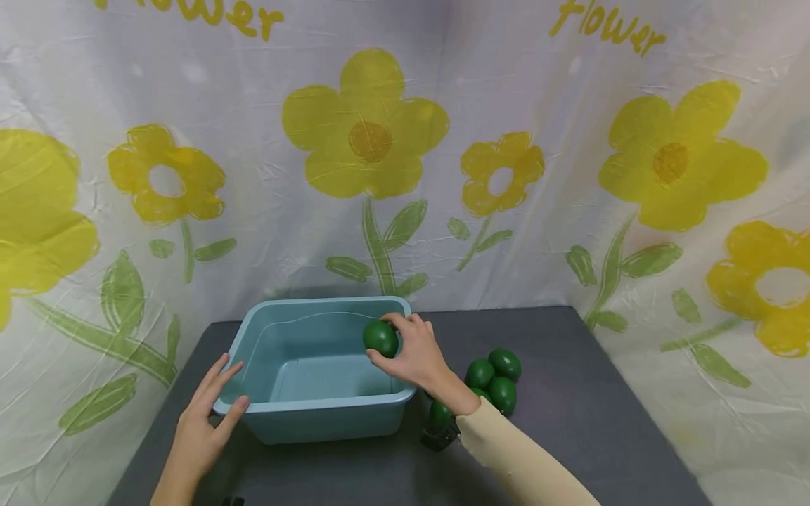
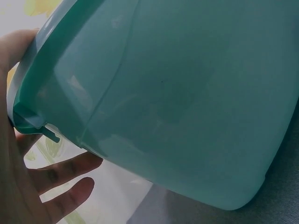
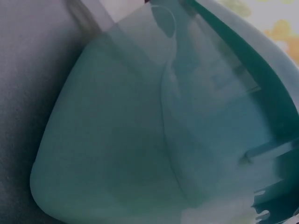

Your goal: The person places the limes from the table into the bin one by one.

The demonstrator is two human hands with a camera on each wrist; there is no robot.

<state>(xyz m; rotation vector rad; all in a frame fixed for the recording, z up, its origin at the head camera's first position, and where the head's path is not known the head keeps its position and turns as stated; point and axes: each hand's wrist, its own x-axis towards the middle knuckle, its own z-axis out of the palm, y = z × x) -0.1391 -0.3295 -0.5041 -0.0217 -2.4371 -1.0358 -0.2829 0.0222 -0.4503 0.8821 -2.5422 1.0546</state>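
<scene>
A light blue plastic basin (image 1: 316,405) sits on the dark table. My right hand (image 1: 418,353) pinches a dark green egg-shaped fruit (image 1: 380,339) between thumb and fingers, above the basin's right side. At the basin's front left corner, my left hand (image 1: 201,425) rests with spread, fairly straight fingers around the rim. The left wrist view shows that hand (image 2: 28,172) at the rim, with fingers beside the outer wall of the basin (image 2: 177,102). In the right wrist view the outer wall (image 3: 107,130) fills most of the picture, and the right hand is out of sight.
Several more green fruits (image 1: 503,395) lie in a cluster right of the basin, some partly hidden by the right forearm. A small black object (image 1: 439,437) shows under the right wrist. Behind the dark table (image 1: 569,422) hangs a white curtain (image 1: 253,232) with yellow flowers.
</scene>
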